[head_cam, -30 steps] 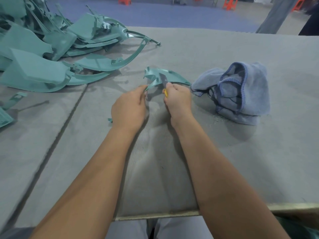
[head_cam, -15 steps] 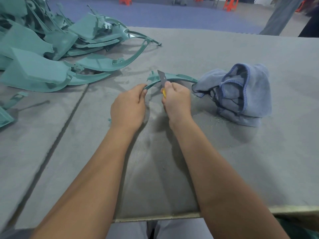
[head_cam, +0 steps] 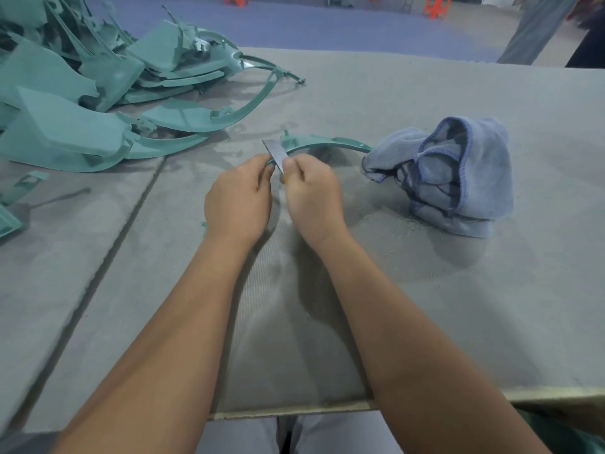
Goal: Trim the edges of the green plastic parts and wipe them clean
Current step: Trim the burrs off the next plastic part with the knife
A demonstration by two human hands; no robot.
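The curved green plastic strip [head_cam: 322,143] now lies flatter, its far end toward two o'clock; left hand [head_cam: 239,199] pinches its near end, right hand [head_cam: 314,194] grips the grey flat blade [head_cam: 276,154] — trimming continues.

Both bare forearms extended forward, converging; left hand [head_cam: 238,198] and right hand [head_cam: 313,195] side by side, backs uppermost, fingers curled, thumbs forward, nearly touching

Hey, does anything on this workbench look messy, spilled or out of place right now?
Only minor mess: fine green shavings lie scattered on the grey mat beside the crumpled blue cloth, and the untrimmed green parts sit in a jumbled heap at far left.
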